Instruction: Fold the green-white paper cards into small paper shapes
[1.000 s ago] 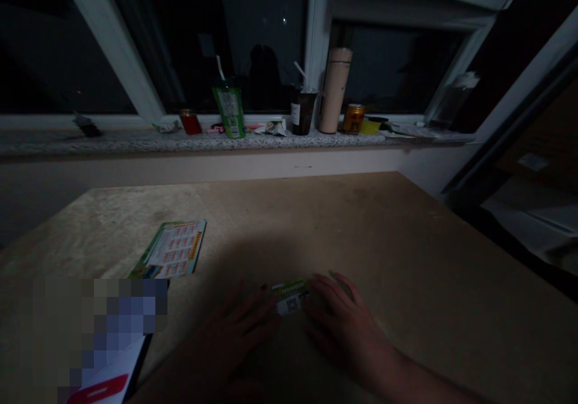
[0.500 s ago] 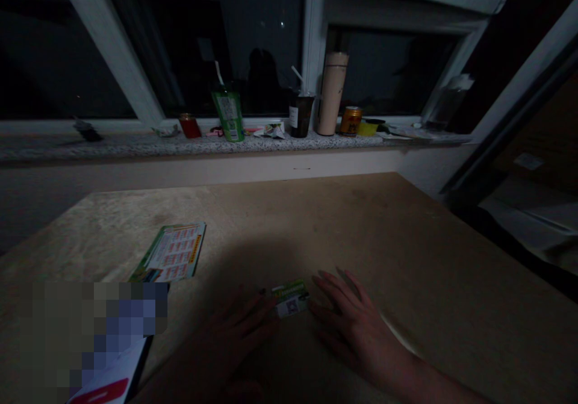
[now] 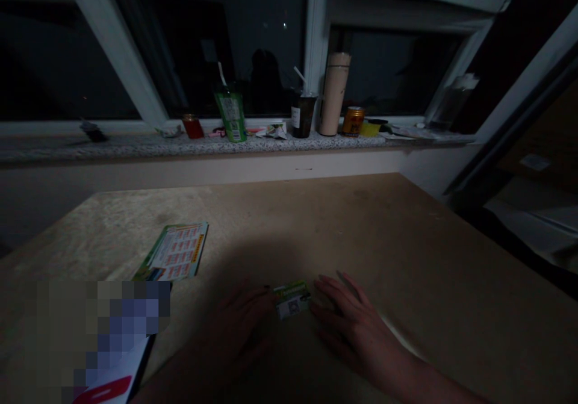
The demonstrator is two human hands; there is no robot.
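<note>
A small green and white card [image 3: 292, 300] with a square printed code lies flat on the table between my hands. My right hand [image 3: 350, 323] rests at the card's right edge, palm down, its fingers stretched out and holding nothing. On the other side, in deep shadow, my left hand [image 3: 239, 320] lies palm down with its fingers extended, their tips by the card's left edge. Whether those left fingertips press on the card is too dark to tell.
A larger printed sheet [image 3: 180, 252] lies on the table [image 3: 289, 211] to the left, partly behind a pixelated item at lower left. Along the windowsill [image 3: 266, 145] stand a green cup [image 3: 232, 117], a dark cup [image 3: 302, 115], a tall flask [image 3: 334, 94] and a gold can [image 3: 353, 121].
My left fingers have drawn a little closer together beside the card. My right hand and the card look almost unchanged; the whole view has shifted slightly.
</note>
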